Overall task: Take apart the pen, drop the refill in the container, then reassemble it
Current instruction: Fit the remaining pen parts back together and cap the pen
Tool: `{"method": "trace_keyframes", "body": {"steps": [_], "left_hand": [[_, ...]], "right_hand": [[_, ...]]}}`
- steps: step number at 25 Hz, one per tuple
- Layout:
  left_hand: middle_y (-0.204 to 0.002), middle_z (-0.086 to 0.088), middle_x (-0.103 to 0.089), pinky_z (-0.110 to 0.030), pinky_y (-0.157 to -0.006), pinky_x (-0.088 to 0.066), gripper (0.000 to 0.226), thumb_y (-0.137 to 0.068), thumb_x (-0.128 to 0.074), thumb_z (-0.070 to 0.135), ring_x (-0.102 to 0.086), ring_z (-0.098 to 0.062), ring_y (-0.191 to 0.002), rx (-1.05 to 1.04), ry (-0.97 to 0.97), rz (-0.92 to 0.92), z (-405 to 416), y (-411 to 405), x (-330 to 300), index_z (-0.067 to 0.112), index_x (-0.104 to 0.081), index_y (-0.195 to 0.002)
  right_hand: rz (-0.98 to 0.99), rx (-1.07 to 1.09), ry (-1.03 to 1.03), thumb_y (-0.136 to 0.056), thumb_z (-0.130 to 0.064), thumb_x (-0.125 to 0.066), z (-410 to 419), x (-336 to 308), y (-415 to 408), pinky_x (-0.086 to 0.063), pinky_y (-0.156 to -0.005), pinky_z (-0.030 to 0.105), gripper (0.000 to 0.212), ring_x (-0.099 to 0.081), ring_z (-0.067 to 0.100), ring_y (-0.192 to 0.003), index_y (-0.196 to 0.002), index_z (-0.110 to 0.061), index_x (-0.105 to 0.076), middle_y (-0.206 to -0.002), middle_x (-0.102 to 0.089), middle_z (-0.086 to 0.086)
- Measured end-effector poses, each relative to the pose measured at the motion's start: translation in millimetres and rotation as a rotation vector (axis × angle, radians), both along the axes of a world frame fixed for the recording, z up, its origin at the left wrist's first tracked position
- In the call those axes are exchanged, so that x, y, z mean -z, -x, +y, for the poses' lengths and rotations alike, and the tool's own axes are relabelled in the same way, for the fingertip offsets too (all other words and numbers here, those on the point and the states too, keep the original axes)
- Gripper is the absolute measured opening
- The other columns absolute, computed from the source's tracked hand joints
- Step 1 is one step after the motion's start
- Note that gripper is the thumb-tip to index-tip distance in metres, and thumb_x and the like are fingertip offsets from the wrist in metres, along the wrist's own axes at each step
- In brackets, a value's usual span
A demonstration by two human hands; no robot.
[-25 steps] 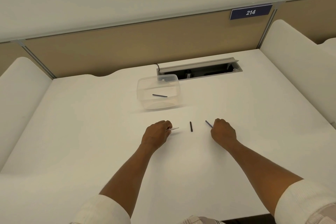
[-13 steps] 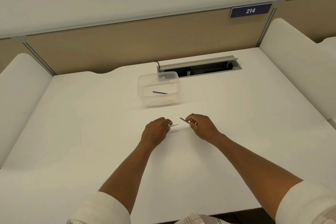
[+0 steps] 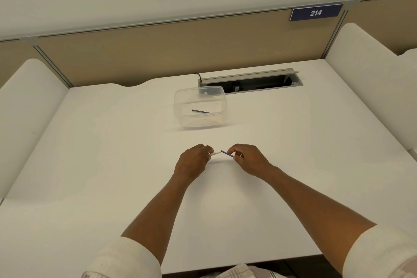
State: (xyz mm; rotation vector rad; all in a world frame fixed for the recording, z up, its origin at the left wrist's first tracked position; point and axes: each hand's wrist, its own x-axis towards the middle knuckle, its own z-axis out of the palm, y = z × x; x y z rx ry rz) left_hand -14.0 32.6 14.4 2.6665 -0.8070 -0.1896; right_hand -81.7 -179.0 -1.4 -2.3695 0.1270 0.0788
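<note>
My left hand [image 3: 193,165] pinches a short white pen piece [image 3: 214,153] that points right. My right hand [image 3: 249,160] pinches a thin dark blue pen piece [image 3: 226,153] that points left. The two tips almost meet, just above the white table [image 3: 112,165], and I cannot tell whether they touch. Farther back stands a clear plastic container [image 3: 180,117], open on top. A thin dark refill [image 3: 200,111] lies flat on its bottom. Both hands are well in front of the container.
An open cable tray [image 3: 250,82] is set into the table behind the container. A tan partition [image 3: 158,52] with a blue "214" sign [image 3: 316,12] closes the back. White side dividers [image 3: 27,106] rise left and right.
My right hand has moved left toward my left hand, bringing its dark piece up to the white one. The dark piece that lay between the hands is no longer seen on the table.
</note>
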Motion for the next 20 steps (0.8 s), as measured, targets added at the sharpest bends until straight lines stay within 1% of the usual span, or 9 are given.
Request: {"method": "trace_keyframes", "body": {"steps": [3,7,10,12,14,16,18,20], "left_hand": [[-0.095,0.006,-0.062,-0.039,-0.07,-0.051,0.017,-0.096,-0.053,0.025,-0.06,-0.023,-0.084,0.003,-0.003,-0.005,0.8,0.5,-1.3,0.03,-0.063,-0.108],[-0.094,0.006,-0.062,-0.037,-0.067,-0.051,0.017,-0.094,-0.055,0.024,-0.06,-0.023,-0.083,0.005,-0.001,-0.015,1.3,0.7,-3.6,0.03,-0.064,-0.107],[-0.094,0.005,-0.062,-0.037,-0.066,-0.05,0.018,-0.093,-0.056,0.022,-0.061,-0.022,-0.082,0.023,0.023,-0.02,-2.1,0.2,-5.9,0.029,-0.066,-0.106],[-0.093,0.004,-0.063,-0.038,-0.066,-0.05,0.017,-0.093,-0.057,0.021,-0.061,-0.022,-0.082,0.033,0.04,-0.024,-6.1,0.5,-7.8,0.028,-0.066,-0.106],[-0.092,0.004,-0.064,-0.038,-0.067,-0.051,0.015,-0.092,-0.058,0.021,-0.06,-0.022,-0.081,0.034,0.046,-0.025,-9.2,1.0,-8.0,0.027,-0.066,-0.104],[-0.089,0.004,-0.064,-0.039,-0.067,-0.051,0.011,-0.092,-0.057,0.021,-0.06,-0.023,-0.08,0.026,0.044,-0.019,-8.1,0.9,-7.3,0.026,-0.063,-0.1],[-0.088,0.004,-0.063,-0.041,-0.067,-0.051,0.008,-0.092,-0.056,0.021,-0.06,-0.024,-0.08,0.007,0.041,-0.012,-3.9,-1.2,-6.2,0.025,-0.059,-0.096],[-0.087,0.005,-0.064,-0.042,-0.067,-0.051,0.006,-0.091,-0.056,0.021,-0.06,-0.023,-0.08,-0.01,0.037,-0.003,0.4,-4.6,-3.8,0.026,-0.056,-0.095]], "right_hand": [[0.007,-0.019,0.024,-0.087,-0.008,-0.052,-0.4,-2.2,-0.8,-0.048,-0.076,0.036,0.031,-0.054,0.014,-0.077,-0.102,-0.026,-0.071,-0.08,-0.062,-0.006],[0.001,-0.017,0.033,-0.088,-0.012,-0.054,-2.9,-4.1,-4.2,-0.05,-0.078,0.036,0.031,-0.056,0.011,-0.081,-0.101,-0.032,-0.074,-0.086,-0.063,-0.006],[-0.019,-0.019,0.021,-0.088,-0.011,-0.058,-1.9,-7.7,-8.7,-0.049,-0.078,0.034,0.029,-0.053,0.001,-0.077,-0.099,-0.031,-0.075,-0.083,-0.059,-0.014],[-0.035,-0.039,0.011,-0.087,-0.013,-0.06,2.0,-11.3,-12.9,-0.05,-0.079,0.035,0.024,-0.052,-0.002,-0.076,-0.099,-0.029,-0.074,-0.082,-0.06,-0.015],[-0.049,-0.037,-0.01,-0.087,-0.018,-0.063,4.5,-15.1,-15.9,-0.051,-0.079,0.036,0.018,-0.053,-0.001,-0.074,-0.102,-0.025,-0.07,-0.084,-0.063,-0.014],[-0.085,-0.004,-0.039,-0.088,-0.023,-0.064,3.9,-17.6,-18.2,-0.049,-0.079,0.034,0.019,-0.053,0.002,-0.074,-0.107,-0.022,-0.067,-0.091,-0.065,-0.012],[-0.12,0.037,-0.061,-0.092,-0.028,-0.06,1.2,-17.7,-18.6,-0.048,-0.079,0.033,0.02,-0.054,0.009,-0.078,-0.109,-0.019,-0.065,-0.096,-0.064,-0.01],[-0.145,0.067,-0.063,-0.096,-0.03,-0.054,-2.5,-16.6,-17.9,-0.048,-0.078,0.033,0.018,-0.054,0.01,-0.079,-0.106,-0.019,-0.064,-0.097,-0.064,-0.008]]}}
